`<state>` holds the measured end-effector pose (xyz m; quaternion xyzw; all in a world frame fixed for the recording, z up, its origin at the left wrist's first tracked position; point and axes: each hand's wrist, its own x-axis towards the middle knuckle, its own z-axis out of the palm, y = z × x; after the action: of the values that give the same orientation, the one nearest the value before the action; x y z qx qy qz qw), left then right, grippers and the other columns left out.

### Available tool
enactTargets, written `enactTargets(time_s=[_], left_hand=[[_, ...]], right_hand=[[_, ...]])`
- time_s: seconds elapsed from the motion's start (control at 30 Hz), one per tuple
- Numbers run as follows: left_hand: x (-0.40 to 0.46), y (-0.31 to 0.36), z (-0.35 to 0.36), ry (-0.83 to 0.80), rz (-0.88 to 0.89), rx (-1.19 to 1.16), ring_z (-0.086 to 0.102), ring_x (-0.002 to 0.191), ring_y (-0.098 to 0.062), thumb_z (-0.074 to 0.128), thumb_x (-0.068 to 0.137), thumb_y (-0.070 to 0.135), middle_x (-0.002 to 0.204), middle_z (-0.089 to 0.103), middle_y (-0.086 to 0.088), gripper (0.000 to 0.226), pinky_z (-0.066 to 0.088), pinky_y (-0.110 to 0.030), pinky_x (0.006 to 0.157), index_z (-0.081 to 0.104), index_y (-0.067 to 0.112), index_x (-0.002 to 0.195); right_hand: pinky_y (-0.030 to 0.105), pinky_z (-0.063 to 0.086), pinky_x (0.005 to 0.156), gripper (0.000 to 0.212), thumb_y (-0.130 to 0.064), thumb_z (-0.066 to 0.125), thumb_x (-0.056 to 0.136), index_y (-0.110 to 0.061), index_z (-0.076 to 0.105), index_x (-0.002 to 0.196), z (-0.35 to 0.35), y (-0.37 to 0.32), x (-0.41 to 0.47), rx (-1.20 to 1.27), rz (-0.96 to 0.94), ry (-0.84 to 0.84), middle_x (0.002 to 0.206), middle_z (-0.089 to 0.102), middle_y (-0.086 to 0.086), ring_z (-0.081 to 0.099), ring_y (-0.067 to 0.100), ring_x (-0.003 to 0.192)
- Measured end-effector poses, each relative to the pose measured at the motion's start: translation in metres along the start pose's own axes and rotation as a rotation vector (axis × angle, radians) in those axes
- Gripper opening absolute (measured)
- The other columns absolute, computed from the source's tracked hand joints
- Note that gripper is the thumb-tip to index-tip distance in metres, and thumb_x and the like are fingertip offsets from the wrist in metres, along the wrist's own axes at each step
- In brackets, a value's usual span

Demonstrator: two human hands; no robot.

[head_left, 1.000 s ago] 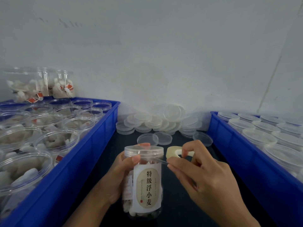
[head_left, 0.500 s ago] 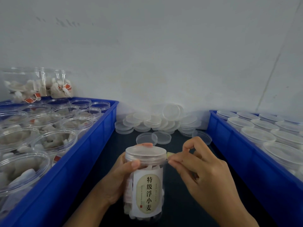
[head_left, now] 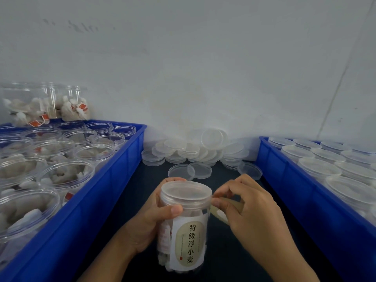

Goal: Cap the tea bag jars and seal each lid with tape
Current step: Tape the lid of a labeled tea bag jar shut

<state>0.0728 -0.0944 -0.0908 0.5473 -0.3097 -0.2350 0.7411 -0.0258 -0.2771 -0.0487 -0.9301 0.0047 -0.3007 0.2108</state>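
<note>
A clear tea bag jar with a white and beige label stands upright at the bottom centre, its clear lid on top. My left hand grips the jar from the left, thumb across the front just under the lid. My right hand holds a pale tape roll close against the jar's right side and pinches the tape at the lid's edge. The hand hides most of the roll.
A blue crate on the left holds several open jars of tea bags. Another blue crate on the right holds several capped jars. Loose clear lids lie piled against the white wall, on the dark table.
My right hand brought the tape roll from above and beside the lid down against the jar's right side. The roll is now mostly hidden. My left hand kept holding the jar.
</note>
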Motion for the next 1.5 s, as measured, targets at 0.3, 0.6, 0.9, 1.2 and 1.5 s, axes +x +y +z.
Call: enactTargets(time_s=[0.3,0.6,0.9,1.2,1.5], left_hand=[[-0.001,0.017,-0.006,-0.041,-0.052,0.250,0.060,0.118,-0.007,0.077,0.071,0.047,0.126,0.064,0.014,0.075,0.052,-0.016,0.084,0.043,0.034,0.136],[0.005,0.021,0.036,0.402,0.023,0.892,0.045,0.117,0.001,0.068,0.027,0.082,0.132,0.047,0.017,0.134,0.037,-0.019,0.090,0.031,0.033,0.146],[0.011,0.030,0.038,0.445,0.054,1.044,0.052,0.109,-0.003,0.064,0.039,0.085,0.119,0.054,0.019,0.112,0.048,-0.030,0.093,0.045,0.031,0.135],[0.020,0.043,0.036,0.365,-0.019,1.244,0.043,0.101,-0.002,0.074,0.063,0.063,0.117,0.047,0.020,0.074,0.035,-0.026,0.080,0.047,0.035,0.127],[0.014,0.033,0.033,0.370,0.087,1.224,0.051,0.089,0.004,0.073,0.056,0.067,0.105,0.051,0.021,0.067,0.045,-0.019,0.073,0.045,0.040,0.110]], right_hand=[[0.018,0.048,0.076,0.046,-0.032,0.052,0.096,-0.056,0.040,0.133,0.006,0.003,0.000,0.070,0.018,-0.154,0.095,0.048,-0.023,0.050,-0.008,0.091],[0.018,0.048,0.072,0.047,-0.029,0.051,0.097,-0.048,0.039,0.139,0.021,-0.005,-0.005,0.022,-0.020,-0.056,0.097,0.043,-0.025,0.052,-0.001,0.084],[0.013,0.042,0.067,0.058,-0.044,0.044,0.097,-0.032,0.018,0.148,0.020,0.008,-0.004,0.120,0.204,-0.100,0.118,0.050,-0.015,0.053,-0.001,0.096],[0.035,0.046,0.065,0.038,-0.046,0.029,0.100,-0.019,0.051,0.086,0.006,0.008,-0.002,0.112,0.237,-0.370,0.078,0.056,-0.001,0.048,0.010,0.065],[0.021,0.027,0.055,0.023,-0.042,0.031,0.101,-0.029,0.035,0.084,0.020,-0.008,-0.003,-0.096,0.216,-0.147,0.065,0.047,-0.008,0.043,0.005,0.055]])
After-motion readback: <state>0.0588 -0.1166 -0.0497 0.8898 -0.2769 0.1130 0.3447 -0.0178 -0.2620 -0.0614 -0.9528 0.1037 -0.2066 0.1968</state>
